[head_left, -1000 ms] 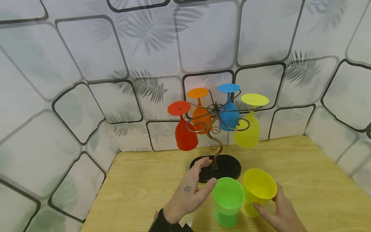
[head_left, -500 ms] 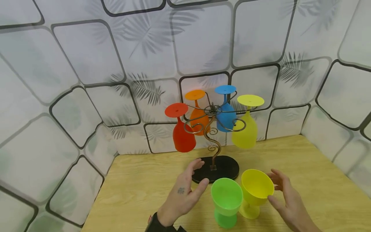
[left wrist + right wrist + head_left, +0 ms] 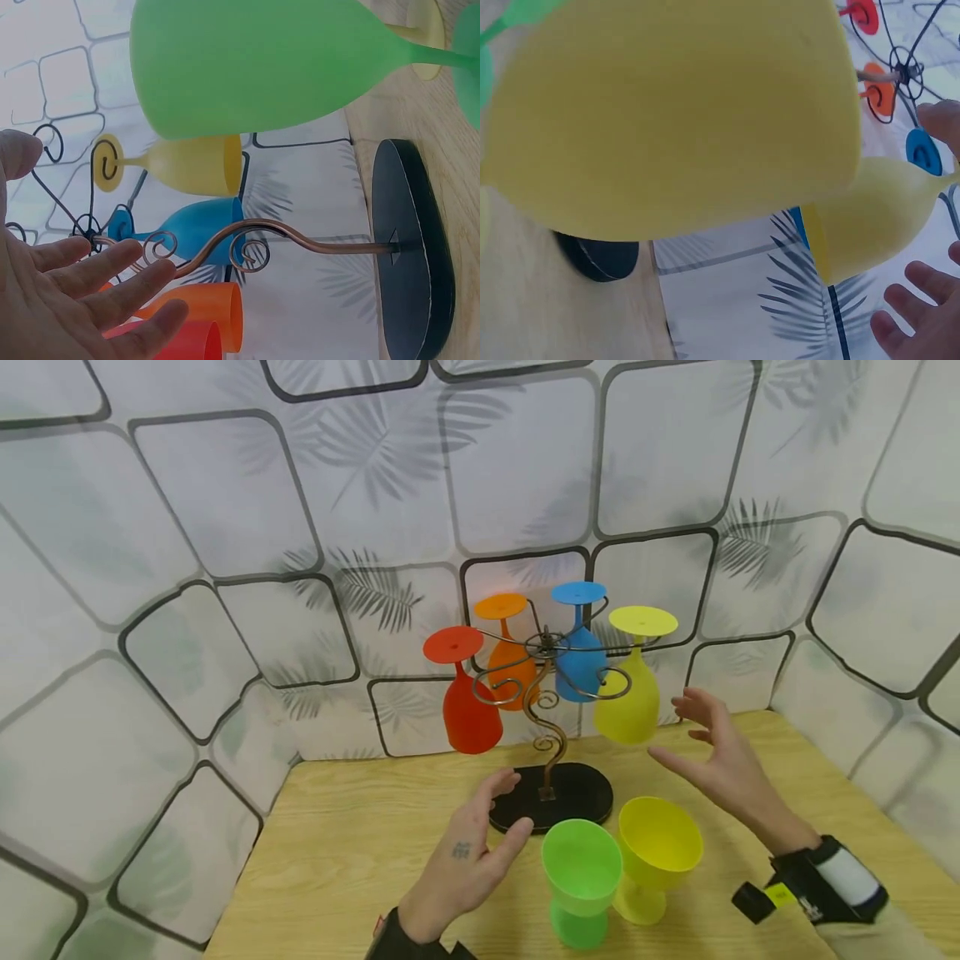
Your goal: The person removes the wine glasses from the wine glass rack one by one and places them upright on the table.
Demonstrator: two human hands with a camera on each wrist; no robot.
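Note:
A green goblet [image 3: 582,868] and a yellow goblet [image 3: 660,852] stand upright side by side on the table in the head view. My left hand [image 3: 468,860], fingers spread, is just left of the green goblet and holds nothing. Beyond the yellow goblet my right hand [image 3: 723,768] is raised, fingers apart, close to the pale yellow goblet [image 3: 630,702] that hangs upside down from a metal rack [image 3: 551,727]. In the right wrist view the hanging pale yellow goblet [image 3: 877,217] shows between thumb and fingers, apart from them.
Upside down on the rack also hang a red goblet [image 3: 472,714], an orange goblet [image 3: 513,664] and a blue goblet [image 3: 580,664]. The rack's black oval base [image 3: 585,793] stands on the wooden table [image 3: 337,843], with a patterned wall [image 3: 375,468] behind.
My right hand has let go of the standing yellow goblet and risen away toward the hanging pale yellow goblet. My left hand has shifted slightly left, away from the green goblet.

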